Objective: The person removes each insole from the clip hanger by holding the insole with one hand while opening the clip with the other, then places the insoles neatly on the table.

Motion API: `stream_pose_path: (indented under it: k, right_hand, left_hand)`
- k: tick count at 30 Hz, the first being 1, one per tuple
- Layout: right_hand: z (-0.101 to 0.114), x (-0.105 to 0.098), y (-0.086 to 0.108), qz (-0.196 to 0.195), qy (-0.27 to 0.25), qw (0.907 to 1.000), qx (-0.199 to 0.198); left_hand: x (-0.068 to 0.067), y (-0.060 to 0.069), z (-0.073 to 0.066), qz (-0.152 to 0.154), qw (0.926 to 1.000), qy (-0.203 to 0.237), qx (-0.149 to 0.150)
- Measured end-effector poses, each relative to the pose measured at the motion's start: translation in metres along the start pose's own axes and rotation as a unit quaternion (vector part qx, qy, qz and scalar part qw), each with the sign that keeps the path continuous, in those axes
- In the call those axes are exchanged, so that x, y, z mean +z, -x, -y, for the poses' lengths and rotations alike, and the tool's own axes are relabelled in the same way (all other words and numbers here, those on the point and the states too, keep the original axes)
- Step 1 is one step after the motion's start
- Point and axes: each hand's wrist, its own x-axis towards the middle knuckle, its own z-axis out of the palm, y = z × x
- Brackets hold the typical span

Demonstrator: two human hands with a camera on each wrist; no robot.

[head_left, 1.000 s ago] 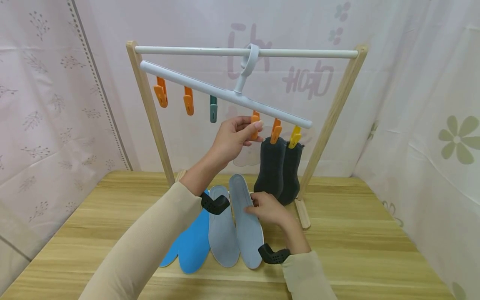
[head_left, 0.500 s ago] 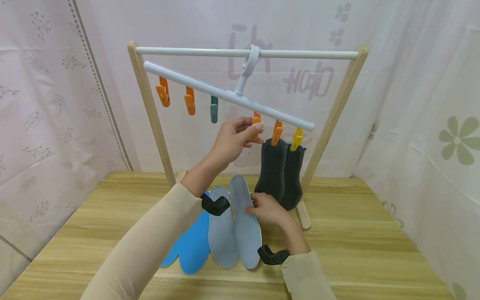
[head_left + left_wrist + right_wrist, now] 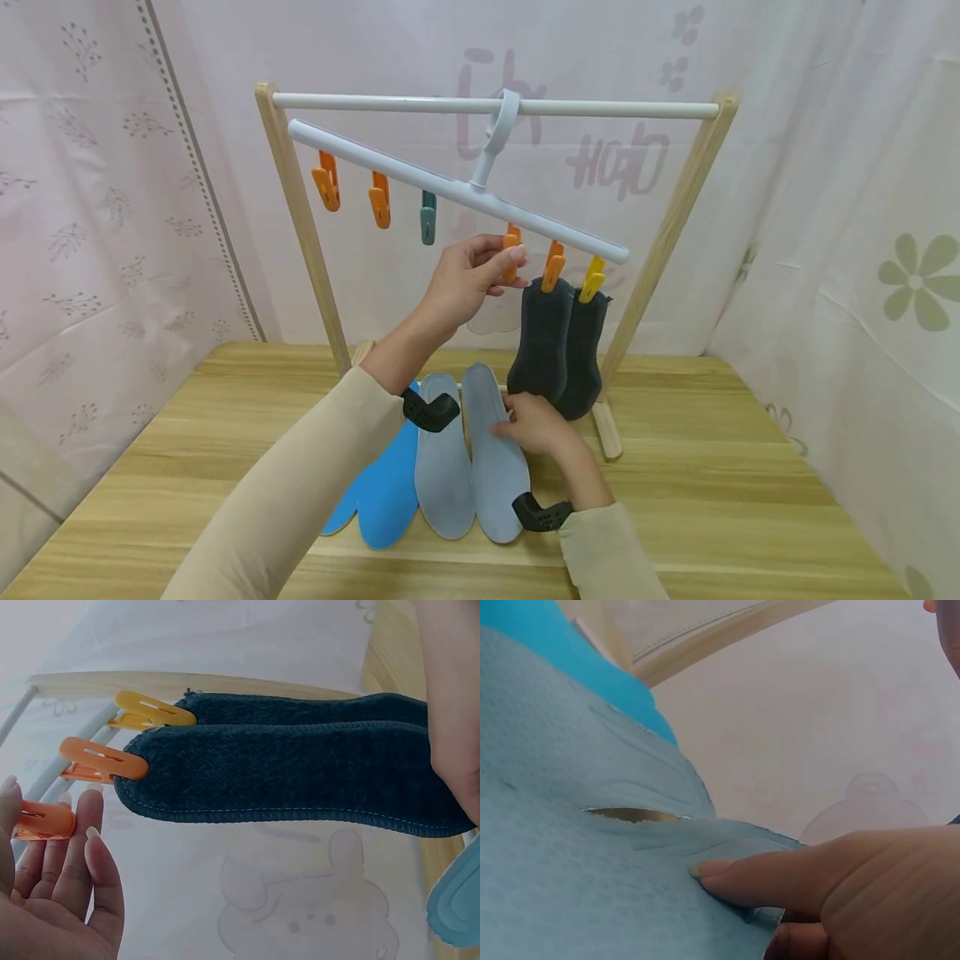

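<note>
My left hand [image 3: 468, 279] pinches an orange clip [image 3: 512, 252] under the white hanger [image 3: 420, 173], thumb on one side and fingers on the other. Low in front, the right hand [image 3: 536, 421] grips the edge of a grey insole [image 3: 495, 475], thumb on its face in the right wrist view. A second grey insole [image 3: 444, 475] lies beside it, with blue insoles [image 3: 388, 492] to the left, partly behind my left arm. Two dark fuzzy insoles [image 3: 292, 776] hang to the right, one from an orange clip [image 3: 553, 267], one from a yellow clip [image 3: 592, 281].
The hanger tilts down to the right, hooked on the white rail [image 3: 390, 103] of a wooden stand [image 3: 656, 233]. Two more orange clips [image 3: 380, 200] and a green clip [image 3: 427, 219] hang on its left half. Underneath is a wooden table [image 3: 720, 483].
My right hand and the grey insole have moved slightly down, and the insole's top sits lower. The left hand stays on the orange clip. The hanger has shifted slightly.
</note>
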Motion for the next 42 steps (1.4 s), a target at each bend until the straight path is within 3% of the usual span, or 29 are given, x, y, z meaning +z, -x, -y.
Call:
stream_pose_path:
  k: [8,26,42]
  right_hand:
    - [-0.003,0.006,-0.001,0.004,0.02,0.9998,0.002]
    - [-0.008,0.012,0.002,0.028,0.025,0.9982,0.046]
    - [-0.006,0.014,0.003,0.005,0.089,0.9925,0.084]
  left_hand:
    - [0.0,0.001,0.0,-0.001,1.0,-0.002,-0.001]
    - [0.001,0.001,0.004,0.0,1.0,0.002,0.001]
    - [0.0,0.001,0.004,0.002,1.0,0.002,0.007]
